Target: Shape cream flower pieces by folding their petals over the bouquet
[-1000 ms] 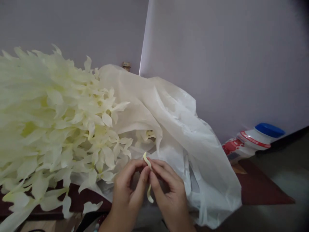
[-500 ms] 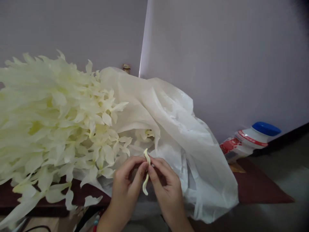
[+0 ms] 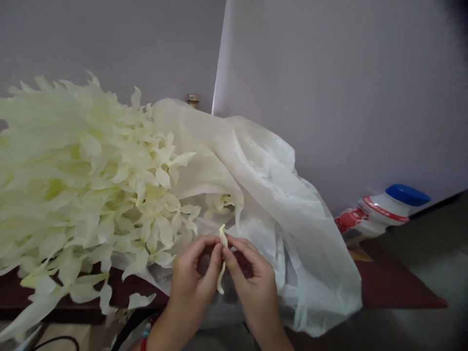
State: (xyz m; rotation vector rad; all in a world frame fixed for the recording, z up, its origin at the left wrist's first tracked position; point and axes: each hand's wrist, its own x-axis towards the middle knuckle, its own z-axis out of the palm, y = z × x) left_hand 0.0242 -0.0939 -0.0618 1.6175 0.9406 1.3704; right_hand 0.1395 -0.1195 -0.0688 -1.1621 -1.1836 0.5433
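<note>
My left hand [image 3: 192, 275] and my right hand [image 3: 254, 275] meet at the lower middle of the view. Between their thumbs and fingertips they pinch one pale cream artificial flower petal [image 3: 223, 236], upright and wavy, seen nearly edge-on. Its upper and lower tips stick out past my fingers, while the middle is hidden by them. To the left lies a large heap of cream, leaf-shaped artificial flowers [image 3: 109, 195]. Behind my hands spreads a crumpled, translucent white plastic bag [image 3: 270, 195], with a few flowers showing at its opening.
A white bottle [image 3: 380, 214] with a blue cap and red label stands at the right on the dark red table [image 3: 405, 287]. A small gold-capped jar [image 3: 193, 101] shows behind the bag, against the grey wall [image 3: 329, 73]. One loose petal [image 3: 141, 301] lies at the table's front edge.
Both hands keep their pinch on the petal, with only a very slight shift of the fingers. The whole view has moved a little; the heap and bag look the same.
</note>
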